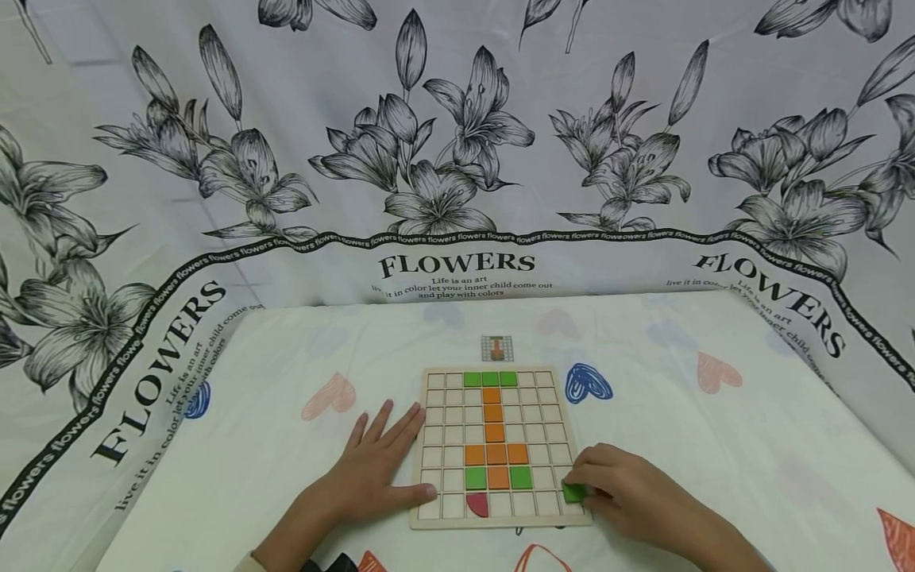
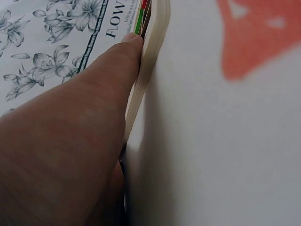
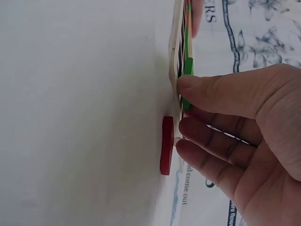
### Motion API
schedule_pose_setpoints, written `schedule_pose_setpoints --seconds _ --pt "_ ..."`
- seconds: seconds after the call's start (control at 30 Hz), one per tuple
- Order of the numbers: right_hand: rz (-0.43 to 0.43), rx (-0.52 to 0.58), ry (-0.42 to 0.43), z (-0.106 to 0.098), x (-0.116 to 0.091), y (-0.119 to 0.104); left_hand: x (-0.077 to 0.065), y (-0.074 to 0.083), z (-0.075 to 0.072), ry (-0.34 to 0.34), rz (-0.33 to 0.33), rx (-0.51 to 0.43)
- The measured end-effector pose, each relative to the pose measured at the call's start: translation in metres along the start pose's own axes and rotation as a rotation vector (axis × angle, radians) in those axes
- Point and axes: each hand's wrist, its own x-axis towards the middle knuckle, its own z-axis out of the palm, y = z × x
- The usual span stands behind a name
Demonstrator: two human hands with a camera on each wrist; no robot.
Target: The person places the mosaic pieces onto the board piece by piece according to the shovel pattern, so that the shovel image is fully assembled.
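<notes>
A wooden grid board (image 1: 500,523) lies flat on the cloth, with square tiles forming a figure in its cells. My left hand (image 1: 372,469) rests at the board's left edge, fingers spread and thumb over the frame; its thumb (image 2: 113,66) shows along the edge in the left wrist view. My right hand (image 1: 636,492) pinches a green square tile (image 1: 573,493) between thumb and fingers at the board's lower right corner. That green tile (image 3: 189,66) looks tilted or edge-on in the right wrist view; whether it touches the board I cannot tell. A red quarter-round piece (image 1: 477,504) sits in the bottom row.
Green tiles (image 1: 490,379) line the top row above a column of orange tiles (image 1: 495,433). Beyond the board lies a small pattern card (image 1: 496,348). Another red piece (image 3: 167,146) lies on the cloth near my right fingers. A flower-printed curtain (image 1: 457,143) stands behind.
</notes>
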Motion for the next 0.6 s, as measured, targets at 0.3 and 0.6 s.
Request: schedule_pose_setpoints --seconds 0.3,0.6 --pt "-0.039 0.042 -0.029 0.002 0.009 -0.004 0.000 0.000 0.000 -0.004 -0.006 0.007" --pt "-0.074 0.017 -0.048 0.006 0.022 -0.012 0.001 0.000 0.000 -0.004 -0.006 0.009"
